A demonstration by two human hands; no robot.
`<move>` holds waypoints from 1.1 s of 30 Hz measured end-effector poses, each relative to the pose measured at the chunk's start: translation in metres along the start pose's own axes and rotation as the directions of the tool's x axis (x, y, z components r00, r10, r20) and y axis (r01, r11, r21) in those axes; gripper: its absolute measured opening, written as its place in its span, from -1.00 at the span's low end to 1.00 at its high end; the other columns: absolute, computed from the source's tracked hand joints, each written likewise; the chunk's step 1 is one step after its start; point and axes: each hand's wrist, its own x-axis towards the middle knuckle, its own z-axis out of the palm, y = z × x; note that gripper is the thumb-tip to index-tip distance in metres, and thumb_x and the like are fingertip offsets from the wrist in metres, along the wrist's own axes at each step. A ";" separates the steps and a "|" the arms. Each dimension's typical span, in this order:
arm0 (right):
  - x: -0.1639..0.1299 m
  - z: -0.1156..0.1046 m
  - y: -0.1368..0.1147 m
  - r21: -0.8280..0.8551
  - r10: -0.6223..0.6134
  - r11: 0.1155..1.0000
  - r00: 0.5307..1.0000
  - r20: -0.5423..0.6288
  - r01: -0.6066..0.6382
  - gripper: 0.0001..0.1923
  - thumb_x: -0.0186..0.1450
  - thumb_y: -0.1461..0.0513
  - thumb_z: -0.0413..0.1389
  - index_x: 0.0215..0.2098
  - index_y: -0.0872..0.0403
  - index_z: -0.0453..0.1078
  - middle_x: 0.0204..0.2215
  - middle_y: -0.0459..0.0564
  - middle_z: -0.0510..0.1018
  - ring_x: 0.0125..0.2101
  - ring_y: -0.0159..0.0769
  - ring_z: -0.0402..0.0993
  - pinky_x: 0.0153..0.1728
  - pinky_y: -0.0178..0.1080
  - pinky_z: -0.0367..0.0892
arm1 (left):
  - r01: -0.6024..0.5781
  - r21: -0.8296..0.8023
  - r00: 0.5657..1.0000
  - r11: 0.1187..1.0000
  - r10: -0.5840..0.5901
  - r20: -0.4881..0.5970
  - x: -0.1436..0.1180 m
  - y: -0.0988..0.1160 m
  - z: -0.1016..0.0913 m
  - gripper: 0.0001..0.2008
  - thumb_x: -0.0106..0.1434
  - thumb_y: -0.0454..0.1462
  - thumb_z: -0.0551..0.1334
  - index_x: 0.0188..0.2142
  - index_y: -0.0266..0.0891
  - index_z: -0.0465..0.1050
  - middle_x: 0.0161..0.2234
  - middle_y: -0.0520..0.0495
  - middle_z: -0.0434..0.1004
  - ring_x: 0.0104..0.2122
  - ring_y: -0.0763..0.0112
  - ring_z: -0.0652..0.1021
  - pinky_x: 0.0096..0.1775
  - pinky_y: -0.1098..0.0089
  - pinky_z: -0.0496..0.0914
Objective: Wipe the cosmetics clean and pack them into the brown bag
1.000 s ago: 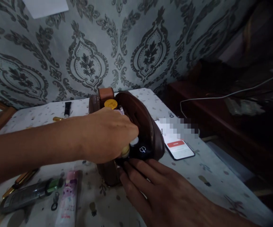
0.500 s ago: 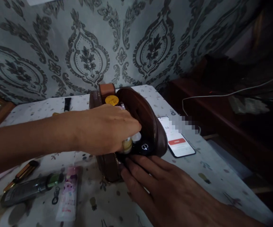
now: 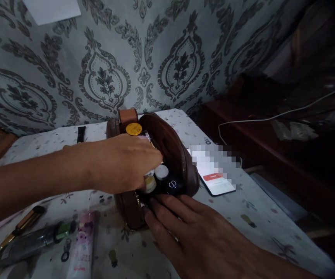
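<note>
A brown zippered toiletry bag [image 3: 170, 133] stands unzipped on the table, full of small items. My left hand [image 3: 129, 161] reaches down into it, fingers curled; the fingertips and whatever they hold are hidden. Beside these fingers are a jar with a pale yellowish lid [image 3: 150, 184], a white round cap [image 3: 161, 172] and a dark, glossy item with a light logo [image 3: 172, 185]. Farther back in the bag is a round gold lid [image 3: 134, 129]. At the near rim, my right hand [image 3: 190, 228] grips the bag, its fingers over the edge and its thumb hidden.
Left of the bag lie a pink-and-white tube [image 3: 81, 248], a grey bottle with a green neck [image 3: 30, 242], a gold-and-black item [image 3: 23, 224] and a black-capped item [image 3: 81, 134]. A lit phone [image 3: 216, 180] lies to the right. Patterned wallpaper [image 3: 106, 77] rises behind.
My left hand has shifted slightly within the bag, baring more of the white cap. My right hand stays at the near rim. The camera view has moved a little.
</note>
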 end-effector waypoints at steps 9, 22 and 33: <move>0.005 -0.019 0.002 -0.024 -0.052 0.998 0.995 0.089 0.055 -0.70 0.39 0.39 -0.05 -0.04 0.15 0.48 -0.26 0.04 0.66 -0.22 -0.23 0.56 -0.28 -0.18 0.46 | 0.043 -0.060 0.998 0.997 -0.046 -0.051 -0.010 0.002 -0.002 -0.81 0.24 -0.28 0.26 -0.13 -0.20 0.47 -0.27 -0.02 0.56 -0.24 0.27 0.53 -0.30 0.36 0.28; 0.007 -0.025 0.007 -0.027 -0.059 0.998 0.988 0.143 0.063 -0.71 0.36 0.38 0.01 -0.05 0.06 0.50 -0.15 0.00 0.67 -0.08 -0.22 0.57 -0.18 -0.24 0.50 | 0.117 -0.136 0.985 0.984 -0.133 -0.113 -0.023 -0.017 0.003 -0.75 0.26 -0.17 0.24 -0.07 -0.10 0.43 -0.27 0.07 0.49 -0.28 0.36 0.50 -0.34 0.46 0.22; 0.004 -0.023 0.005 0.021 -0.031 0.999 0.992 0.123 0.028 -0.68 0.40 0.38 -0.06 -0.05 0.10 0.50 -0.18 0.04 0.66 -0.14 -0.22 0.56 -0.20 -0.18 0.49 | 0.019 -0.104 0.993 0.994 -0.031 -0.112 -0.018 -0.009 0.002 -0.96 0.23 -0.28 0.25 -0.33 -0.20 0.41 -0.43 0.08 0.41 -0.44 0.44 0.38 -0.42 0.42 0.13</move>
